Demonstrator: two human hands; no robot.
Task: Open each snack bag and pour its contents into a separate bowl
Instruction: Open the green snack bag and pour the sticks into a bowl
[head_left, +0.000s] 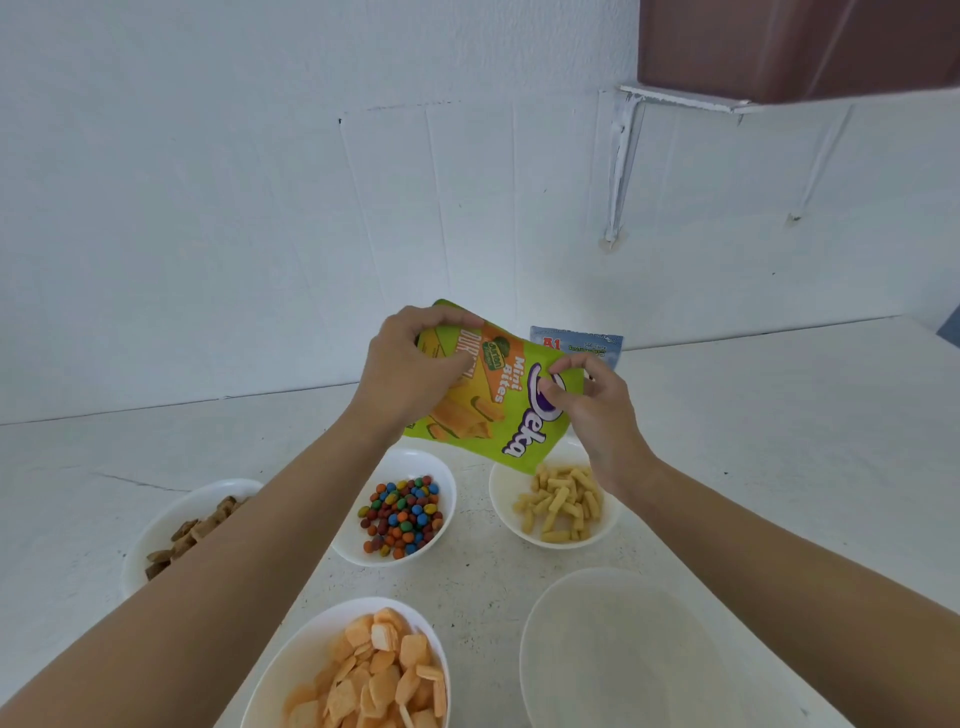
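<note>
A green Deka Mini Bites snack bag (511, 410) hangs tilted over a white bowl (505, 493) that holds pale yellow wafer sticks. My left hand (410, 364) grips the bag's upper end from the left. My right hand (592, 410) pinches the bag's right edge between thumb and fingers. The bag's lower end points down at the bowl of sticks. An empty white bowl (613, 649) stands at the front right.
Three more white bowls stand on the white table: coloured candies (402, 512) in the middle, brown pieces (182, 540) at the left under my forearm, orange square crackers (374, 670) at the front. A blue snack bag (576, 340) stands behind, against the wall. A shelf juts out top right.
</note>
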